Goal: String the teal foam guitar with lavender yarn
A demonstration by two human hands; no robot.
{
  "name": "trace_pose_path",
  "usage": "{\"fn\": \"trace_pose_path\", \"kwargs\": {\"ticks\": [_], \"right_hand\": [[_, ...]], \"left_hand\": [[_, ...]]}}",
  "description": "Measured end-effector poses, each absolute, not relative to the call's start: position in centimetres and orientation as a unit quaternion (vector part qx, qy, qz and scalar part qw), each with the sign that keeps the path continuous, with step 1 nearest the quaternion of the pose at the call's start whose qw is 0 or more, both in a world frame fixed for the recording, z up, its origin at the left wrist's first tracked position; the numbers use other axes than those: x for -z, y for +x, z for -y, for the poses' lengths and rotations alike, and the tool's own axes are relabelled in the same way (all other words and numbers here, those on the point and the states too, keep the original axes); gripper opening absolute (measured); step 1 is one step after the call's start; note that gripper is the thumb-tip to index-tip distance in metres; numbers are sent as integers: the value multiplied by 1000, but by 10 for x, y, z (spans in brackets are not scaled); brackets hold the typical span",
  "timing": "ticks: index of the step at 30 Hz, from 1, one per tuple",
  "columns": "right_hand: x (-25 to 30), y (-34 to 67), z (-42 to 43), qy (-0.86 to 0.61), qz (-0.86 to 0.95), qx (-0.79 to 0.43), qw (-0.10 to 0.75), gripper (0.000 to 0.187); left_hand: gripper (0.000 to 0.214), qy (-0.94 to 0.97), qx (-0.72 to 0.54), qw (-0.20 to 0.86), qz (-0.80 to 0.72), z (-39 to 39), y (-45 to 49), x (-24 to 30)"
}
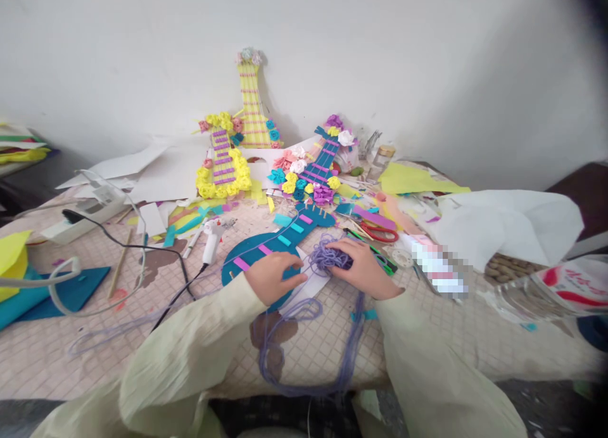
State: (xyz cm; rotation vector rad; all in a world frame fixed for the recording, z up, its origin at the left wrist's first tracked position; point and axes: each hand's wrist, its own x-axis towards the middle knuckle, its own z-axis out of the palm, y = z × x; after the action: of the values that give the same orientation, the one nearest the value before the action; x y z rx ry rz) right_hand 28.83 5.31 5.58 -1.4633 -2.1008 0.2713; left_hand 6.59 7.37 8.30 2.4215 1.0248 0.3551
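Note:
A blue guitar-shaped cutout [254, 247] lies on the table, with purple and light-blue strips across its neck and small pegs at its head. My left hand [274, 277] is over the guitar's body, thumb and fingers apart, with nothing visible between them. A strand of purple yarn runs along the guitar from its head. My right hand [365, 270] is closed around a tangled bundle of purple yarn [327, 254] just right of the guitar. Long loops of loose yarn [349, 356] trail from the bundle toward the table's front edge.
A hot glue gun [212, 240] and its black cord lie to the left, near a power strip [83, 219]. Red-handled scissors [380, 233], a pixelated phone [439, 270] and a plastic bottle [551, 289] are on the right. Decorated guitars [222, 156] stand behind, among paper scraps.

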Motion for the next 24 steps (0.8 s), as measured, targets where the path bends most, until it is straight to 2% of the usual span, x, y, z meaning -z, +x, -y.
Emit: {"fn": "trace_pose_path", "kwargs": {"ticks": [4,8,13,18,24], "right_hand": [[-68,289,-46,-533,763,-98,352,34],[-74,293,-41,-559,739,-72,369,32],[-68,296,-43,-607,719,-24,337,40],[-61,288,-44,-593,723,8,355,42],[-68,281,-39,-591,710,37,381,38]], "left_hand": [[23,888,-163,212,-373,-79,92,-73],[28,880,-147,212,-398,-81,96,-76],[32,854,-225,333,-331,-73,91,-88],[28,813,-352,391,-248,-62,91,-94],[31,722,-380,544,-197,-58,89,-91]]}}
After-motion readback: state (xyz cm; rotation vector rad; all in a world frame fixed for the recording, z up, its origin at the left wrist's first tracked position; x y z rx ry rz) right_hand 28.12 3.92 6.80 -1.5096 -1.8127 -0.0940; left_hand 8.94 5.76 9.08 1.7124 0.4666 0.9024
